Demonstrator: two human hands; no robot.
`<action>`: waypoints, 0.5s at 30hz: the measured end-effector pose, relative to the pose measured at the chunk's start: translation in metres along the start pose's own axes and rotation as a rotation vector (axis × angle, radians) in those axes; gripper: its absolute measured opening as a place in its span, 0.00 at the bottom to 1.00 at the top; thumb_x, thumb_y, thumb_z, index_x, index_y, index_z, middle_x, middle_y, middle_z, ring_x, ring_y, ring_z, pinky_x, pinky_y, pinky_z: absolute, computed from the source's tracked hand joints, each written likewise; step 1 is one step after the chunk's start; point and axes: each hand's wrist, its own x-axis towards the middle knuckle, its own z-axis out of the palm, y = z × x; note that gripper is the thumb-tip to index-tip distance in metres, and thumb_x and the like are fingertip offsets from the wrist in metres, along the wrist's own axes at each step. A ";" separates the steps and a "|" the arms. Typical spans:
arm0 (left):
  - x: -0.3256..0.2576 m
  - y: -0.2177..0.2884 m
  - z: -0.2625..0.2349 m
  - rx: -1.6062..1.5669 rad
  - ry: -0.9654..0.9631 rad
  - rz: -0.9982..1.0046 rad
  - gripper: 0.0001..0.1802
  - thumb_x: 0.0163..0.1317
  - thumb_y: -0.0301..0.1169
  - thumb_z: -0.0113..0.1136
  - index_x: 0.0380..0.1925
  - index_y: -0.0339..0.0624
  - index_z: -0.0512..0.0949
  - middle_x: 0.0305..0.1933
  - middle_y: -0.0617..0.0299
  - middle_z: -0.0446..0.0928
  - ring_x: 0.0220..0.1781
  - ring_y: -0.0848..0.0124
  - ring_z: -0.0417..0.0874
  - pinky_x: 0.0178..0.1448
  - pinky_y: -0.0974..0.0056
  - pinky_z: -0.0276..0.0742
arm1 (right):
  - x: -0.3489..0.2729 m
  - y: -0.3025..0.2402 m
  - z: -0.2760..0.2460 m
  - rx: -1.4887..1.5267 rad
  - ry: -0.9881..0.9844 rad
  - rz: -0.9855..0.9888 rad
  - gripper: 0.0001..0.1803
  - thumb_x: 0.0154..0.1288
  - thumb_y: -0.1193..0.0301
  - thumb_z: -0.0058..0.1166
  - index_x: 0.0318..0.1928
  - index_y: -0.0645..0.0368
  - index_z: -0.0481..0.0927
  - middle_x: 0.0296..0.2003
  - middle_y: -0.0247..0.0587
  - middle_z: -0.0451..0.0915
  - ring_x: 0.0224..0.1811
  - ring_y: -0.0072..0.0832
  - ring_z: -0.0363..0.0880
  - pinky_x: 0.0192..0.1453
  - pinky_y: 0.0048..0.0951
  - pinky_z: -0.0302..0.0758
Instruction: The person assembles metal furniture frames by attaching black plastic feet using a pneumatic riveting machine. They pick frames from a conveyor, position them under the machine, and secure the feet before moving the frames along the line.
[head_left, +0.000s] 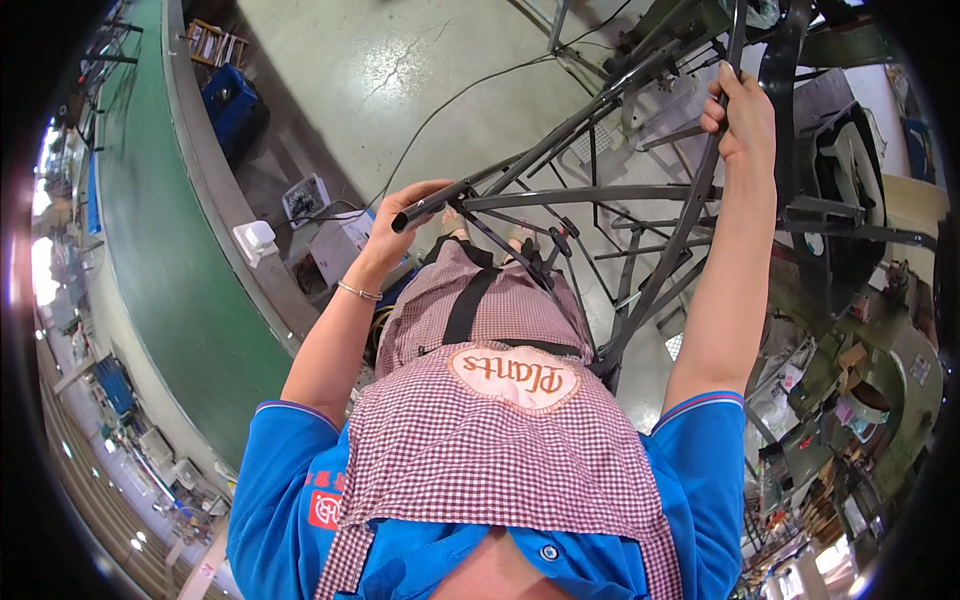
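In front of my body I hold a dark metal tube frame (590, 195), made of long bars joined by thinner crossing rods. My left hand (398, 218) is wrapped round a thick tube near its open end, with most of the fingers hidden behind it. Farther off and to the right, my right hand (748, 118) has its fingers curled round a long upright bar of the same frame. Small fittings (562, 232) sit on the thin rods in the middle. The frame's far end overlaps other dark metal parts, so I cannot tell where it stops.
A long green-topped table (190, 300) runs along my left. Beside its edge are a white box-shaped plug or socket (256, 240) and a blue bin (232, 105). A cable (410, 140) crosses the floor. Cluttered machinery and loose parts (840, 410) stand at the right.
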 end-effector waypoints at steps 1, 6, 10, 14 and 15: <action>0.002 0.002 -0.003 0.027 0.002 -0.006 0.19 0.65 0.25 0.54 0.56 0.34 0.74 0.53 0.60 0.78 0.53 0.74 0.76 0.61 0.67 0.70 | 0.003 -0.001 0.000 0.010 0.006 -0.011 0.09 0.69 0.69 0.52 0.40 0.62 0.71 0.26 0.35 0.68 0.17 0.18 0.61 0.17 0.22 0.58; 0.022 -0.007 -0.027 -0.174 0.055 0.108 0.21 0.63 0.25 0.58 0.57 0.34 0.73 0.57 0.57 0.76 0.57 0.70 0.76 0.63 0.65 0.70 | 0.014 -0.004 0.008 0.039 0.015 -0.021 0.09 0.68 0.70 0.53 0.40 0.63 0.72 0.27 0.37 0.70 0.17 0.19 0.62 0.16 0.23 0.58; 0.023 0.017 -0.022 -0.045 -0.110 0.018 0.23 0.61 0.25 0.59 0.57 0.34 0.73 0.60 0.54 0.74 0.61 0.65 0.75 0.67 0.61 0.67 | 0.020 -0.003 0.012 0.041 0.019 -0.020 0.11 0.67 0.70 0.55 0.43 0.65 0.73 0.26 0.37 0.72 0.17 0.19 0.64 0.16 0.23 0.61; 0.028 0.027 -0.044 -0.044 -0.128 0.009 0.25 0.55 0.17 0.52 0.56 0.32 0.73 0.59 0.51 0.75 0.62 0.62 0.75 0.69 0.61 0.67 | 0.017 -0.003 0.014 0.050 0.024 -0.026 0.11 0.68 0.69 0.54 0.43 0.64 0.73 0.27 0.37 0.71 0.17 0.19 0.63 0.17 0.23 0.60; 0.029 0.025 -0.048 -0.144 -0.078 -0.021 0.26 0.53 0.15 0.50 0.56 0.31 0.73 0.59 0.50 0.75 0.62 0.62 0.75 0.68 0.62 0.67 | 0.014 -0.003 0.015 0.047 0.023 -0.025 0.11 0.68 0.68 0.54 0.42 0.64 0.73 0.27 0.36 0.71 0.18 0.19 0.63 0.18 0.23 0.60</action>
